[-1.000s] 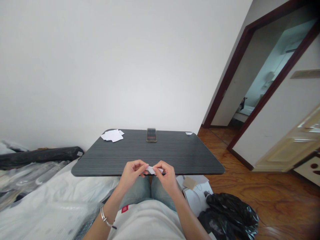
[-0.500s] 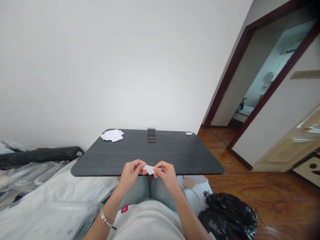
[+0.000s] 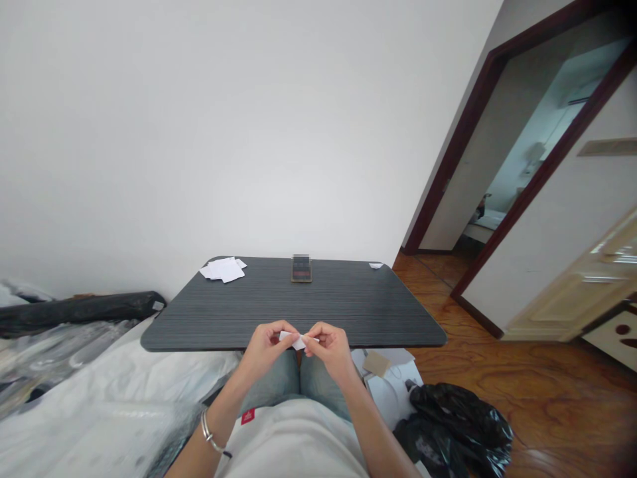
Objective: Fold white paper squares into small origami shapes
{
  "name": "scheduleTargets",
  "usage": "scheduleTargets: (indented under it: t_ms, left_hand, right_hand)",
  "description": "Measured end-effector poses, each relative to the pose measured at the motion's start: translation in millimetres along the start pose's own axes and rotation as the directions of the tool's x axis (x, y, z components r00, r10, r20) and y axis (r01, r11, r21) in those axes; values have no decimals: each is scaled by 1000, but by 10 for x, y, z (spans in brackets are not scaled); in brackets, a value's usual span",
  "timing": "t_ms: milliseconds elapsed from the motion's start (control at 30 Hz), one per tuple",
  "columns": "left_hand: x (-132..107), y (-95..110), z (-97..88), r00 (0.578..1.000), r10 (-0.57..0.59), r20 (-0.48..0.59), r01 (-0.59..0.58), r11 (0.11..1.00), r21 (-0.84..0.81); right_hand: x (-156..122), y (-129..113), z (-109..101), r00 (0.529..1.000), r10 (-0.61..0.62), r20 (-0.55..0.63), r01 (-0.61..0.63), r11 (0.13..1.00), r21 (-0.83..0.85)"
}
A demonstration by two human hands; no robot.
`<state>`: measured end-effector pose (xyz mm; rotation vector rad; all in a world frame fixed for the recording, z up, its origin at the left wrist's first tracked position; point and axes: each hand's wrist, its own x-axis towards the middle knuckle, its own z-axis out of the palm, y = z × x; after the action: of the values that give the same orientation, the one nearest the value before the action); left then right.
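My left hand [image 3: 266,350] and my right hand [image 3: 330,350] hold a small piece of white paper [image 3: 293,340] between their fingertips. The pair is just above the front edge of a dark grey wood-grain table [image 3: 373,312], over my lap. The paper looks folded, and my fingers hide part of it. At the far edge lie a loose pile of white paper squares [image 3: 222,269], a phone [image 3: 301,269] with a blurred face, and a small white paper scrap [image 3: 376,265].
A black plastic bag [image 3: 452,425] and white packaging with a cardboard piece [image 3: 376,364] lie low on my right. White plastic sheeting [image 3: 99,378] and a black roll [image 3: 74,311] are on my left. A wall backs the table; a wooden floor and doorway are right.
My hands have come closer together and risen slightly. The paper now looks more folded and less of it shows between my fingers.
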<state>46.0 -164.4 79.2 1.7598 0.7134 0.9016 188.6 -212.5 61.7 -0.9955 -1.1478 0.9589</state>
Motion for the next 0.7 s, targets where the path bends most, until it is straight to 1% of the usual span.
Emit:
scheduleTargets:
  t_ms: [133, 333, 467, 567, 700]
  left_hand:
    - [-21, 32, -2, 1000, 13, -29, -12, 1000, 27]
    - [-4, 15, 4, 999, -5, -39, 3, 998, -55]
    - [9, 4, 8, 999, -25, -20, 24, 999, -25]
    - [-2, 5, 8, 1000, -13, -26, 13, 1000, 12]
    - [-13, 0, -3, 1000, 0, -17, 0, 1000, 8]
  right_hand:
    - [11, 6, -28, 999, 33, 26, -34, 999, 39]
    - [29, 34, -75, 997, 73, 20, -75, 991, 109]
    - [22, 28, -80, 997, 71, 22, -73, 994, 79]
    - [16, 23, -74, 997, 66, 34, -67, 997, 47]
    - [18, 26, -70, 998, 59, 36, -60, 998, 20]
